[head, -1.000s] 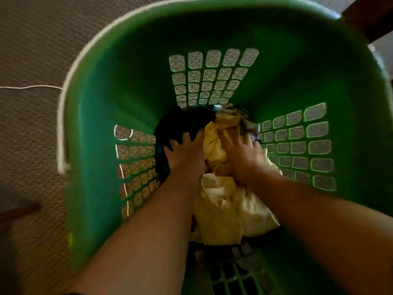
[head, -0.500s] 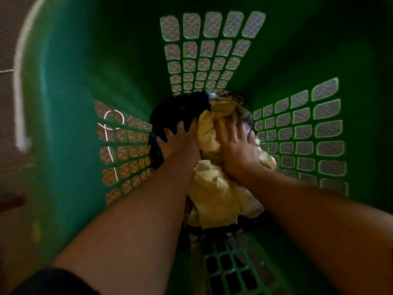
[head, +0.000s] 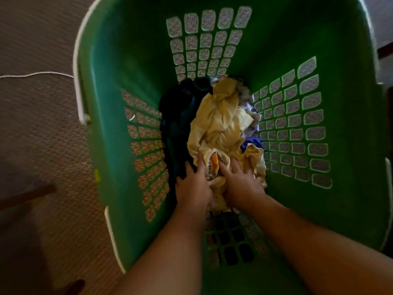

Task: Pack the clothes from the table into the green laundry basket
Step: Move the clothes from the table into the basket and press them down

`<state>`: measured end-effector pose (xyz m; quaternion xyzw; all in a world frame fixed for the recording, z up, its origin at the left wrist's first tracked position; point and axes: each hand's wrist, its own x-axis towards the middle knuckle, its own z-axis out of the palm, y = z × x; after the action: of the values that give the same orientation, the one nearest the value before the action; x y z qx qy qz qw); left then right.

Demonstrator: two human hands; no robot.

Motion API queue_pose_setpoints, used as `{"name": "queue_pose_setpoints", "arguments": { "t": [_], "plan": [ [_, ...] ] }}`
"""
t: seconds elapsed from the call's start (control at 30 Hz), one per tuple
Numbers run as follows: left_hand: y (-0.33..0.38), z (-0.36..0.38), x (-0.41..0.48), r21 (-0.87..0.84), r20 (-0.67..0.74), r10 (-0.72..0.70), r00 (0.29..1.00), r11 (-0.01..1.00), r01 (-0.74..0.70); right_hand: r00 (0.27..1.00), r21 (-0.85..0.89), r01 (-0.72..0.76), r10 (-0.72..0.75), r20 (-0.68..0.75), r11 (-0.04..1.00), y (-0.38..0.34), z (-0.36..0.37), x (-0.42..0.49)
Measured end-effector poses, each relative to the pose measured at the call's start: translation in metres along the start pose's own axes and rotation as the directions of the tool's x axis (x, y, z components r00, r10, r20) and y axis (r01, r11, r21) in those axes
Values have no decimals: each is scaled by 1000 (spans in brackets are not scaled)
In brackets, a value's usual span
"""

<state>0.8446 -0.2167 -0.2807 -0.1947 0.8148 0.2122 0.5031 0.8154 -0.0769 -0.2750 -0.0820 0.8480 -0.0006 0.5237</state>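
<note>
The green laundry basket (head: 119,86) fills the view, seen from above. At its bottom lies a crumpled yellow garment (head: 221,122) with an orange patch, a dark teal garment (head: 178,116) to its left, and bits of blue and patterned cloth (head: 251,143) on the right. Both my arms reach down inside. My left hand (head: 192,186) lies flat, fingers spread, on the near edge of the dark and yellow cloth. My right hand (head: 240,182) presses with spread fingers on the yellow garment's near end.
The basket stands on a brown patterned carpet (head: 42,145). A thin white cord (head: 36,74) runs across the carpet to the basket's left. A dark wooden piece (head: 25,196) shows at lower left, and dark furniture (head: 386,50) at the right edge.
Both hands have slid toward me, from the middle of the clothes pile to its near end. The camera has pulled back, and the far part of the yellow garment is uncovered.
</note>
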Motion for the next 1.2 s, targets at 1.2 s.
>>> {"name": "queue_pose_setpoints", "arguments": {
  "t": [1.2],
  "plan": [
    [66, -172, -316, 40, -347, 711, 611, 662, -748, 673, 338, 254, 85, -735, 906, -33, -135, -360]
  ]
}}
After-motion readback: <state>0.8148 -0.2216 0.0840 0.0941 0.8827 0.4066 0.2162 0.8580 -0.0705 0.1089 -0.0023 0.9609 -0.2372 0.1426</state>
